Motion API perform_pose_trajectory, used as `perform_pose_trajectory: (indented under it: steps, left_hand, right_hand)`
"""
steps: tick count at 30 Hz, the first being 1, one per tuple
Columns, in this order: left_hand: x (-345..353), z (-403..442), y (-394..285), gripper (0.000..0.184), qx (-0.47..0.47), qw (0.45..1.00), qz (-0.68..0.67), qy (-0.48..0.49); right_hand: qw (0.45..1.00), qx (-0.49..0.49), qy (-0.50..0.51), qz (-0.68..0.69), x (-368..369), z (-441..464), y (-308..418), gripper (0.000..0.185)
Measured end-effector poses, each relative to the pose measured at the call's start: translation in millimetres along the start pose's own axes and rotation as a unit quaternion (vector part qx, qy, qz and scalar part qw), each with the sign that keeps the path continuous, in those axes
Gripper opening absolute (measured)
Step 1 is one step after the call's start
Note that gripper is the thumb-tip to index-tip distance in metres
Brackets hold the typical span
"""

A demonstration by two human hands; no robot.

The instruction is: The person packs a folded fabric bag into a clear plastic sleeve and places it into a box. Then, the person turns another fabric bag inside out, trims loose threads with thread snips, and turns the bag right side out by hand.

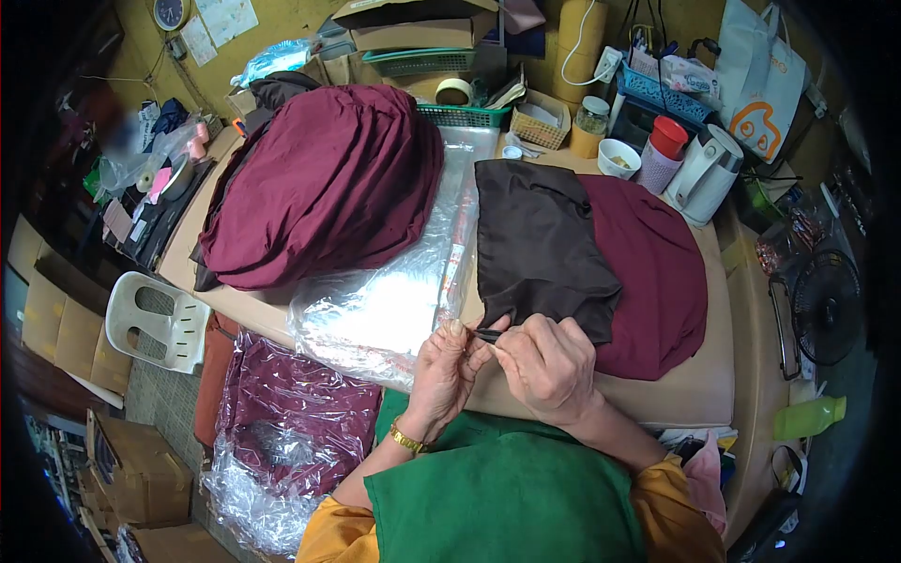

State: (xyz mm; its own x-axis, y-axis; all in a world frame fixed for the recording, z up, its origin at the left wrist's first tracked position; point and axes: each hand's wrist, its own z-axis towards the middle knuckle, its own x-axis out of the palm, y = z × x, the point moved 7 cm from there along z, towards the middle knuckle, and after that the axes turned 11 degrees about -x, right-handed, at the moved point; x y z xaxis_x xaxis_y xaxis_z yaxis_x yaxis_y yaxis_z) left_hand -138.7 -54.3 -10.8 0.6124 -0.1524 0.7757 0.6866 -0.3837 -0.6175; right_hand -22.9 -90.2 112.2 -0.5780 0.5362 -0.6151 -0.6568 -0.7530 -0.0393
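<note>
In front of my body, my left hand (pixel 450 363) and my right hand (pixel 547 364) are close together, both with fingers pinched. Between their fingertips runs a narrow dark strip, apparently a corner of the dark brown cloth (pixel 540 244). That cloth lies smooth on the table, partly over a folded maroon cloth (pixel 648 272). My fingers hide most of the gripped edge, so any small thing inside the pinch cannot be made out. A stack of clear plastic bags (pixel 375 305) lies just beyond my left hand.
A large maroon fabric pile (pixel 324 188) covers the table's left part. Along the back stand a tape roll (pixel 453 92), a glass jar (pixel 592 114), a white bowl (pixel 618 158), a red cup (pixel 668 136) and an electric kettle (pixel 706 174). Plastic-wrapped maroon cloth (pixel 296 403) sits below the left edge.
</note>
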Motion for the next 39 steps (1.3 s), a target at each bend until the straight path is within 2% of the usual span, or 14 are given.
perform_pose_trajectory:
  steps: [7, 9, 12, 14, 20, 22, 24, 26, 28, 31, 33, 34, 36, 39]
  left_hand:
    - [16.5, -8.8, -8.1, 0.025, 0.020, 0.998, -0.018, -0.049]
    - [10.2, -10.1, -9.1, 0.021, 0.036, 0.996, -0.022, -0.077]
    - [-4.7, -7.7, -1.0, 0.012, 0.000, 0.988, 0.117, -0.102]
    - [-7.7, -6.7, -0.4, 0.011, 0.003, 0.989, 0.118, -0.089]
    - [-47.2, -22.6, -25.5, 0.021, 0.028, 0.966, 0.161, -0.199]
    - [-90.9, -21.6, -25.6, 0.022, 0.005, 0.999, -0.052, -0.012]
    - [-68.7, -22.8, -39.9, 0.014, 0.073, 0.992, -0.037, 0.092]
    - [-49.3, -24.8, -35.8, 0.015, -0.005, 0.935, 0.309, -0.175]
    - [-14.8, -16.4, -25.1, 0.051, 0.026, 0.940, 0.333, -0.070]
    - [-3.2, -9.6, -21.5, 0.045, 0.081, 0.927, 0.361, -0.055]
    - [-4.2, -4.1, -19.4, 0.023, 0.120, 0.892, 0.434, -0.037]
    - [-2.2, -2.6, -17.5, 0.023, 0.121, 0.892, 0.433, -0.037]
    - [-12.8, 2.4, -12.1, 0.007, 0.075, 0.954, 0.271, -0.103]
    - [-15.0, 1.0, -22.2, 0.018, 0.091, 0.936, 0.300, -0.160]
  right_hand:
    - [0.988, 0.067, 0.006, 0.138, 3.2, 0.0, -15.5, 0.014]
    - [0.894, 0.295, -0.034, 0.336, 12.0, -6.9, -44.0, 0.025]
    - [0.866, 0.307, 0.071, 0.389, 36.8, -22.6, -55.8, 0.035]
    - [0.900, 0.191, 0.059, 0.387, 52.9, -29.5, -56.3, 0.031]
    - [0.850, 0.326, 0.082, 0.405, 75.1, -72.6, -69.7, 0.018]
    - [0.851, 0.310, 0.072, 0.419, 70.6, -72.3, -67.9, 0.017]
    - [0.839, 0.319, 0.067, 0.435, 69.9, -70.4, -62.8, 0.019]
    - [0.838, 0.322, 0.072, 0.435, 72.4, -68.4, -59.7, 0.019]
    - [0.837, 0.324, 0.078, 0.435, 74.7, -69.9, -58.7, 0.020]
    - [0.844, 0.301, 0.097, 0.433, 77.6, -71.0, -55.8, 0.023]
    - [0.763, 0.347, -0.039, 0.544, 72.5, -67.9, -49.5, 0.032]
    - [0.763, 0.346, -0.038, 0.544, 71.2, -66.7, -46.3, 0.032]
    - [0.931, 0.182, -0.026, 0.316, 47.6, -50.2, -34.8, 0.042]
    - [0.961, 0.121, -0.007, 0.247, 48.2, -55.4, -33.6, 0.028]
